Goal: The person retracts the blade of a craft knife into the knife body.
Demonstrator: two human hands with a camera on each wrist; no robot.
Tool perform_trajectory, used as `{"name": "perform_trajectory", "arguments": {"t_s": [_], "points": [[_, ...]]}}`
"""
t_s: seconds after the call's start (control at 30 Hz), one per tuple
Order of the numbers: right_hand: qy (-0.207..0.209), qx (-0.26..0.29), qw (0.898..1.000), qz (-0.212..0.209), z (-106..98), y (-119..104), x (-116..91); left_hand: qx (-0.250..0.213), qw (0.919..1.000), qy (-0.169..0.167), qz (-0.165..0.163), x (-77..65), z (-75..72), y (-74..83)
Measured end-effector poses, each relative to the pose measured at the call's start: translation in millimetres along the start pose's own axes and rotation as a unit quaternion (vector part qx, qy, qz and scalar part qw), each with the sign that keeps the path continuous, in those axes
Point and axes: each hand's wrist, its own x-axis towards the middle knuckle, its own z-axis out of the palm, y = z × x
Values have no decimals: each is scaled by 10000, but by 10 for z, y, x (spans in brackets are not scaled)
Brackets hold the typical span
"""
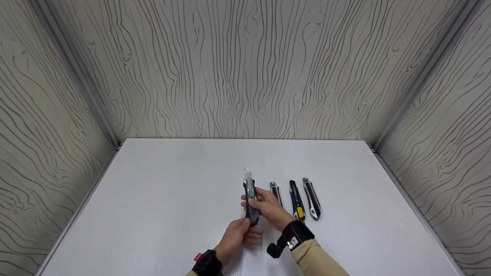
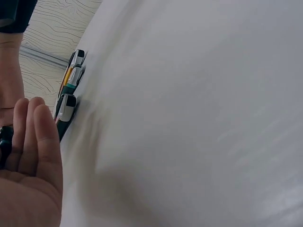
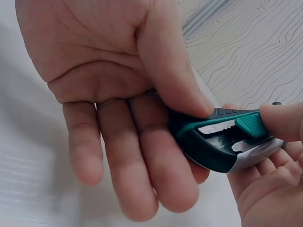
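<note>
Both hands hold one utility knife (image 1: 251,209), its body dark green and silver, tilted up with the bare blade (image 1: 247,172) out of its far end. My right hand (image 1: 268,207) grips the middle of the body; in the right wrist view its thumb (image 3: 284,122) presses on the ribbed green slider (image 3: 252,125). My left hand (image 1: 238,234) pinches the rear end between thumb and forefinger. Its other fingers (image 2: 40,137) stretch out past the handle. Only a dark bit of the knife shows in the left wrist view.
Three more utility knives lie side by side to the right: one partly hidden (image 1: 274,189) behind the right hand, one black and yellow (image 1: 296,197), one silver and black (image 1: 312,199). The white table (image 1: 153,199) meets wood-patterned walls (image 1: 245,69) at the back and sides.
</note>
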Motion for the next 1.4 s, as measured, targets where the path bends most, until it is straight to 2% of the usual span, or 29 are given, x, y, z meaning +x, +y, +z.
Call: {"name": "perform_trajectory", "arguments": {"t_s": [0.2, 0.97, 1.4], "points": [[-126, 137, 9998, -90, 6, -3, -2, -37, 9999, -12, 141, -12, -1, 1], [-77, -3, 10000, -39, 23, -5, -37, -63, 9998, 162, 41, -2, 15, 1], [-93, -61, 9999, -21, 45, -7, -38, -14, 9998, 158, 109, -9, 1, 15]]}}
